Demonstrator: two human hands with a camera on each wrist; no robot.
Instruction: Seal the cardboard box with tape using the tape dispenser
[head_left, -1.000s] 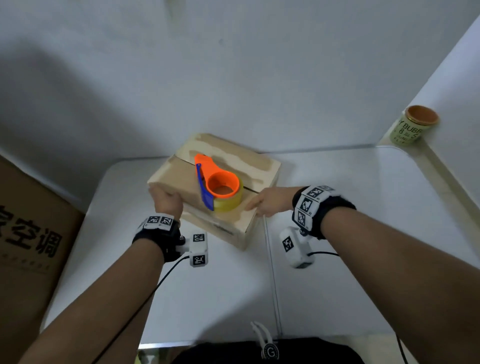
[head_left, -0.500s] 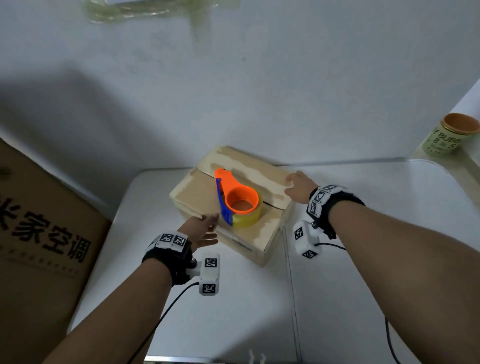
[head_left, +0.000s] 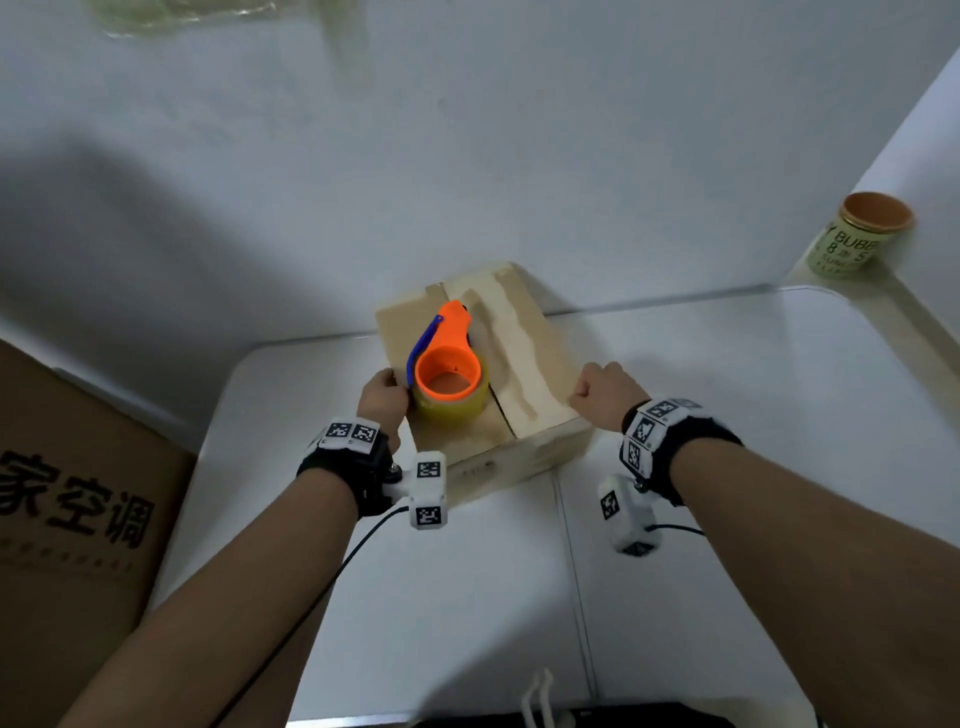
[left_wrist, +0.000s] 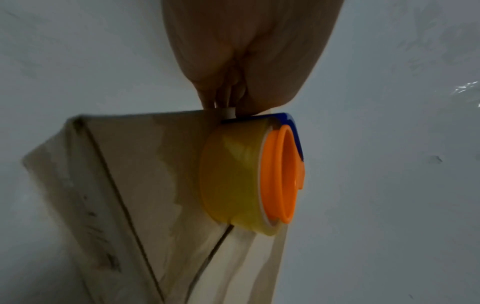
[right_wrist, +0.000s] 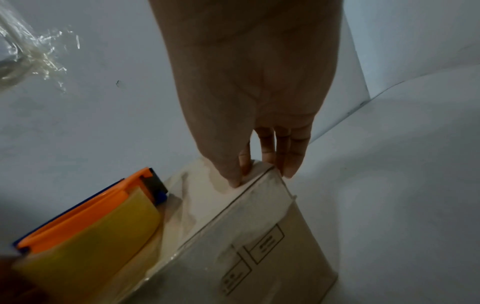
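Note:
A cardboard box stands on the white table, its flaps closed and the middle seam running from far to near. An orange and blue tape dispenser with a yellowish roll lies on the box's left flap. My left hand holds the box's left edge with curled fingers, right beside the roll; in the left wrist view the fingertips meet the box edge next to the dispenser. My right hand grips the right edge: thumb on the box top, fingers down its side, dispenser to the left.
A large brown carton with printed characters stands left of the table. A round tin sits on a ledge at the far right. The wall is close behind the box, with crumpled clear tape stuck high on it.
The box has been turned so its seam now points toward me. My left hand returned to the left edge and my right hand came back to the right edge.

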